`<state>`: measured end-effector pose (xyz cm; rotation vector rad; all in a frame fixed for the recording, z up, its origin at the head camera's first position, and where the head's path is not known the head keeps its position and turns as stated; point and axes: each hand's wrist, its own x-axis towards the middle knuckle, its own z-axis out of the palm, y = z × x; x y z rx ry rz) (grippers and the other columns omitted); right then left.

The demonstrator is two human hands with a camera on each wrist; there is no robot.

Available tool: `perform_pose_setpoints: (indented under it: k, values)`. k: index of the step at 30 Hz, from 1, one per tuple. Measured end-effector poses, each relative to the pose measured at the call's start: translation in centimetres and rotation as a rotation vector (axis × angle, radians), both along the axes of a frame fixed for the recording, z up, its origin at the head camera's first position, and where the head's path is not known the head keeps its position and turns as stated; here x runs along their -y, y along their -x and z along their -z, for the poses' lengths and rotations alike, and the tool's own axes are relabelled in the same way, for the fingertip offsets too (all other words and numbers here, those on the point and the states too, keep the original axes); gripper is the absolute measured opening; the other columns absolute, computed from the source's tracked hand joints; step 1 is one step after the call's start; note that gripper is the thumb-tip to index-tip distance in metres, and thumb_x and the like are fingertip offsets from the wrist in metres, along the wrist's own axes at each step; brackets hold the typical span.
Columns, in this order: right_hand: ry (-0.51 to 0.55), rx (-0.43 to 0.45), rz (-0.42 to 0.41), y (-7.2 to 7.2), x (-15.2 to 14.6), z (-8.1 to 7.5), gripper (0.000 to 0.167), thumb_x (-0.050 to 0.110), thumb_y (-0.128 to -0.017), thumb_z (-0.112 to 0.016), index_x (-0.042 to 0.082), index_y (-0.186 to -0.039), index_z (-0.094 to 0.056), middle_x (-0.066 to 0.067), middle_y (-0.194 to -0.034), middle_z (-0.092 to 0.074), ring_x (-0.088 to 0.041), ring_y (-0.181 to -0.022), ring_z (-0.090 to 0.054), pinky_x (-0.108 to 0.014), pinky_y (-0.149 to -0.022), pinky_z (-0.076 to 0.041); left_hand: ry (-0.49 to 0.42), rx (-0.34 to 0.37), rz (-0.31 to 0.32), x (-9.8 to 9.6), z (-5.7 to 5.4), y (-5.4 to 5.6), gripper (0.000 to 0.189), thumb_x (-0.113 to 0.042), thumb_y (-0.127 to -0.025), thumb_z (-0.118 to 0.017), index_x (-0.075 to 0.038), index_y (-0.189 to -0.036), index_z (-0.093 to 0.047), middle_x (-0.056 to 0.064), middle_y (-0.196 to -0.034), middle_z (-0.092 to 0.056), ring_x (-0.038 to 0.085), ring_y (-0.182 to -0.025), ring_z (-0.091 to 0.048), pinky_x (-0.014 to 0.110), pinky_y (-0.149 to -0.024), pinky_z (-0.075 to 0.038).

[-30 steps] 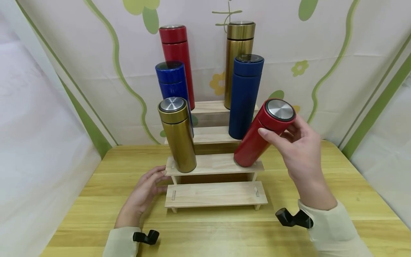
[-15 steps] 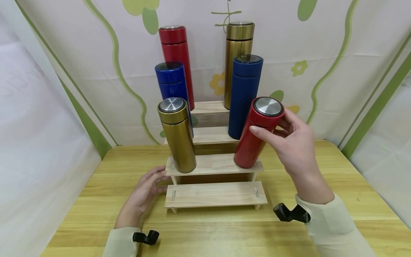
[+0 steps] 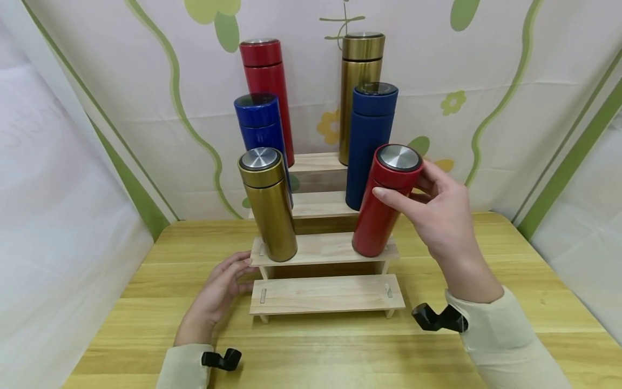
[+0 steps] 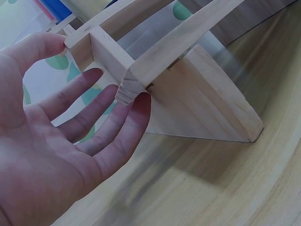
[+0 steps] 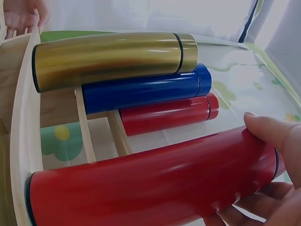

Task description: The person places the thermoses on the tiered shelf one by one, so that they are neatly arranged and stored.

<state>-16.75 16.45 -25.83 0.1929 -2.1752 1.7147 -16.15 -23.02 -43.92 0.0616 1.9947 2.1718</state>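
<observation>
My right hand (image 3: pixel 439 213) grips a red thermos flask (image 3: pixel 376 221) near its silver-topped lid. Slightly tilted, the flask has its base at the right end of the third tier of a wooden stepped stand (image 3: pixel 325 294). On the left, my other hand (image 3: pixel 221 294) touches the ends of the two lower tiers; in the left wrist view its fingertips (image 4: pixel 142 101) meet the wood, lightly bent. A gold flask (image 3: pixel 272 221) stands at the left of the red one's tier. A matte blue flask (image 3: pixel 371 146) rises just behind the gripped flask.
Higher tiers carry a glossy blue flask (image 3: pixel 259 119), another red flask (image 3: pixel 264 67) and another gold flask (image 3: pixel 362 75). The stand sits on a wood-grain table (image 3: pixel 320 351). A patterned cloth (image 3: pixel 495 124) hangs behind.
My right hand has moved left and tipped the red flask closer to upright, its base staying on the third tier. My left hand has kept its place at the stand.
</observation>
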Motion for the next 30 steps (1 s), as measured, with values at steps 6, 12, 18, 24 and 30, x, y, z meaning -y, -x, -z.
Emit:
perform_pose_setpoints:
  k: [6,12,18,24,30]
  values:
    - [-0.012,0.01,0.0,0.2,0.1,0.0,0.064,0.029,-0.09,-0.091,0.029,-0.148,-0.065,0.003,-0.134,-0.071,-0.018,-0.12,-0.066,-0.022,-0.092,-0.057,-0.005,0.009,-0.015,0.0,-0.1,-0.1,0.024,-0.022,-0.111,-0.053,-0.021,-0.13,-0.068,-0.008,-0.122,-0.071,0.024,-0.126,-0.062,0.041,-0.102,-0.057]
    - [-0.023,0.015,0.013,0.4,0.5,0.1,0.067,0.03,-0.088,-0.092,0.027,-0.148,-0.062,0.002,-0.135,-0.072,-0.016,-0.12,-0.065,-0.025,-0.095,-0.055,-0.023,0.008,-0.018,0.0,-0.3,-0.2,0.028,-0.021,-0.111,-0.053,-0.013,-0.136,-0.063,-0.007,-0.121,-0.071,0.02,-0.122,-0.064,0.04,-0.101,-0.058]
    - [-0.01,-0.013,0.017,0.7,0.9,0.4,0.065,0.029,-0.087,-0.092,0.022,-0.145,-0.061,0.001,-0.133,-0.07,-0.016,-0.12,-0.064,-0.026,-0.094,-0.055,-0.025,0.01,-0.018,0.0,-0.3,-0.2,0.027,-0.021,-0.111,-0.053,-0.015,-0.135,-0.064,-0.008,-0.121,-0.07,0.019,-0.122,-0.064,0.04,-0.101,-0.057]
    - [0.001,-0.039,0.028,1.0,1.1,0.6,0.063,0.029,-0.087,-0.092,0.021,-0.143,-0.063,0.007,-0.129,-0.067,-0.016,-0.121,-0.061,-0.025,-0.093,-0.055,-0.027,-0.003,-0.02,-0.1,-0.2,-0.1,0.023,-0.02,-0.111,-0.053,-0.02,-0.128,-0.069,-0.007,-0.119,-0.073,0.02,-0.121,-0.065,0.043,-0.101,-0.057]
    - [0.01,-0.067,0.027,1.3,1.2,0.8,0.059,0.027,-0.087,-0.092,0.021,-0.14,-0.067,0.007,-0.125,-0.068,-0.017,-0.119,-0.062,-0.024,-0.091,-0.057,-0.03,-0.004,-0.022,-0.2,-0.2,-0.1,0.022,-0.02,-0.111,-0.053,-0.021,-0.125,-0.07,-0.008,-0.119,-0.073,0.019,-0.121,-0.065,0.042,-0.1,-0.058]
